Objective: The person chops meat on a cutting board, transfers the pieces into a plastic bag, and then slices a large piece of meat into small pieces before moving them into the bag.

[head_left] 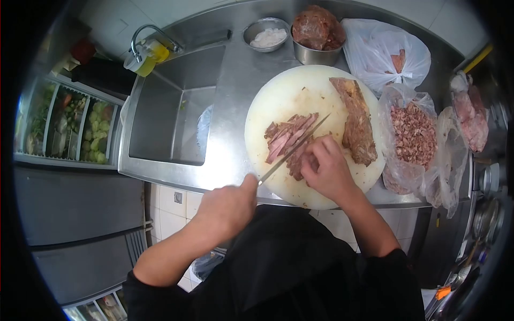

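Note:
My left hand (227,208) is wrapped round the handle of a kitchen knife (285,155), whose blade slants up and to the right across the meat. Beside the blade, the curled fingers of my right hand (327,167) press on a piece of browned meat (295,162), partly hidden under them. Thin meat slices (289,134) lie in a pile on the blade's far side. All of this rests on a round white cutting board (267,101). A long uncut piece of cooked meat (356,120) lies on the board, right of my right hand.
A sink (171,107) with a faucet (152,29) is at the left. Behind the board stand a metal bowl with white contents (266,35) and a pot (317,54) holding bagged meat. Plastic bags (385,51), one with chopped meat (412,131), crowd the right side.

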`<state>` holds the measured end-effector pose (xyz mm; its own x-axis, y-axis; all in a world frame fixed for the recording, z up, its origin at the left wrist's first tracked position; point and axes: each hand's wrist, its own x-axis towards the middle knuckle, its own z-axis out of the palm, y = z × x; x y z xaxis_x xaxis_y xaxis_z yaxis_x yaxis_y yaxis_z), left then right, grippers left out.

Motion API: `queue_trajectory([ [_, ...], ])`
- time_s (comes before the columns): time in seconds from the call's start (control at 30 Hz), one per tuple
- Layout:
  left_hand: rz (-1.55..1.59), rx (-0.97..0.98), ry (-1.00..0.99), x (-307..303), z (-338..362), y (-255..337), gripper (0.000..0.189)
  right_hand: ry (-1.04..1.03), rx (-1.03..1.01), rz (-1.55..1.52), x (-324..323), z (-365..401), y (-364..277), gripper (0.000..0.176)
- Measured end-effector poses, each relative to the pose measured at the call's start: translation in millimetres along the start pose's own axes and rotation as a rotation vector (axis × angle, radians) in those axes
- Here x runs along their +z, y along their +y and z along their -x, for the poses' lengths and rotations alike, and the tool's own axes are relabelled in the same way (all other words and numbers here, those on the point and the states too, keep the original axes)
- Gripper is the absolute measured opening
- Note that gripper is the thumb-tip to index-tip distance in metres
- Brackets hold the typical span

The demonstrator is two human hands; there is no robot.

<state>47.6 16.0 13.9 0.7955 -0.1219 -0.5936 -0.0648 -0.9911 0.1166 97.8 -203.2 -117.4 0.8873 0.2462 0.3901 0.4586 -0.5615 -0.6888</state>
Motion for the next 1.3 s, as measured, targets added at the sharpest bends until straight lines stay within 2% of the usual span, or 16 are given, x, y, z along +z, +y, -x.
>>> queue_trajectory([
  [0.1,-0.045,-0.1,-0.16,5,19,-4,0.018,-0.007,-0.046,0.034,4,2,2,0.018],
  [0.2,0.025,-0.043,-0.063,44,-15,-2,0.018,-0.007,-0.026,0.044,6,3,4,0.019],
  [0.3,0.049,-0.003,-0.001,38,-43,4,0.019,0.023,-0.001,0.026,6,2,3,0.019],
  [0.37,0.044,0.006,0.02,30,-42,5,0.02,0.048,-0.01,0.032,7,4,3,0.017],
  [0.43,0.005,-0.006,-0.015,8,-9,8,0.02,0.081,-0.026,0.062,8,5,3,0.012],
  [0.57,0.056,-0.068,-0.131,23,8,0,0.02,0.042,-0.033,0.068,9,10,4,0.008],
  [0.67,0.038,-0.017,0.012,51,-38,9,0.021,0.04,-0.046,0.04,10,5,7,0.009],
  [0.8,0.047,0.017,0.026,21,-32,13,0.023,0.066,-0.086,0.018,3,11,5,0.011],
  [0.93,-0.043,-0.058,-0.115,11,19,6,0.022,0.03,-0.057,0.058,1,14,3,0.017],
  [1.07,0.013,-0.071,-0.08,44,-22,18,0.02,0.023,-0.073,0.097,6,14,11,0.019],
  [1.1,0.018,-0.002,0.044,44,-28,22,0.022,0.023,-0.078,0.088,5,15,12,0.019],
  [1.17,0.02,0.002,0.017,37,-41,20,0.02,0.04,-0.077,0.05,3,14,12,0.018],
  [1.3,-0.013,-0.034,-0.049,6,-1,23,0.02,0.045,-0.032,0.035,-3,15,8,0.015],
])
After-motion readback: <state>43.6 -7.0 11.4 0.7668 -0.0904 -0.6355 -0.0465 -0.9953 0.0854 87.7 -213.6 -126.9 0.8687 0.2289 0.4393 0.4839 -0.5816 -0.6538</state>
